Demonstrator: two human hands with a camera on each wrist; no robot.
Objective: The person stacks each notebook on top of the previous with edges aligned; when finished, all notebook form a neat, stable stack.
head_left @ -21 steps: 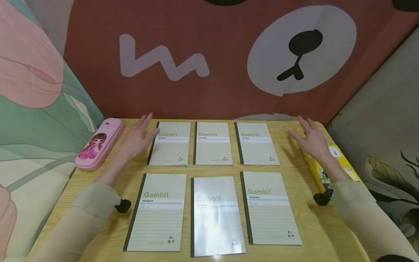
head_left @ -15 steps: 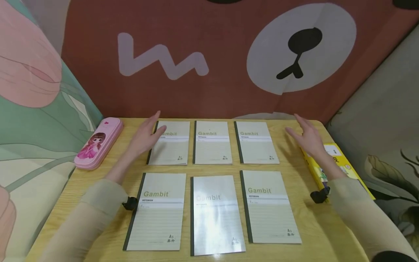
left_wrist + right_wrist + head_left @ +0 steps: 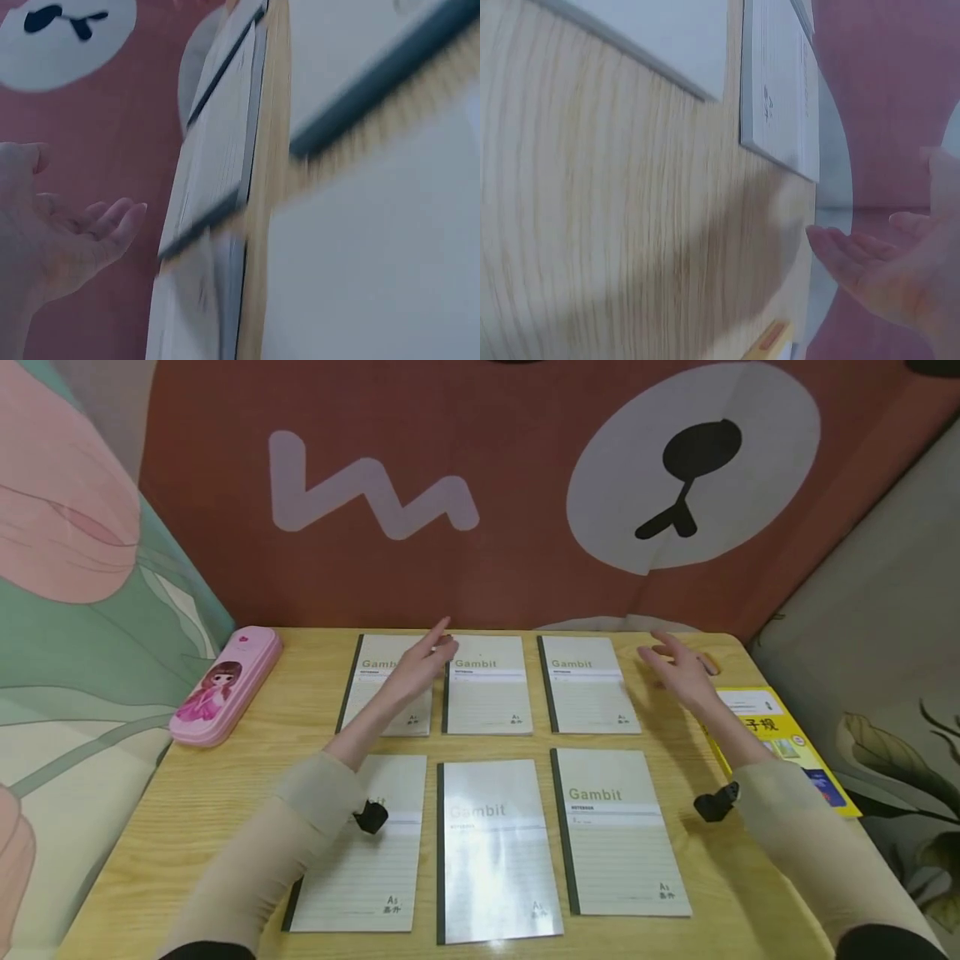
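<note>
1. Head view: six notebooks lie flat in two rows on the worktop [image 3: 187, 827]. The far row holds the upper-left notebook [image 3: 367, 683], the upper-middle notebook [image 3: 489, 689] and the upper-right notebook [image 3: 588, 689]; the near row, lower in the frame, holds the lower-left notebook [image 3: 367, 868], the lower-middle notebook [image 3: 495, 856] and the lower-right notebook [image 3: 622, 835].
2. The left hand [image 3: 420, 668] appears over the gap between the upper-left and upper-middle notebooks; its fingers are loosely bent, the thumb apart, with nothing held. The right hand [image 3: 678, 672] appears right of the upper-right notebook, fingers likewise loosely bent and holding nothing.
3. The notebooks should be light, limp at the page edges and stiffer along the dark binding. The covers look smooth, so they may slide easily; corners could crease. A good hold would be thumb on the cover, fingers beneath, at the bound edge or the middle of a long side.
4. The left wrist view, though blurred, shows that hand clear of the covers, which the head view cannot settle. The right wrist view shows page edges at a notebook corner and the hand's shadow on bare wood.
5. Only the head view shows the whole layout, the glare on the lower-middle notebook, and the pink case [image 3: 227, 687] at left.
</note>
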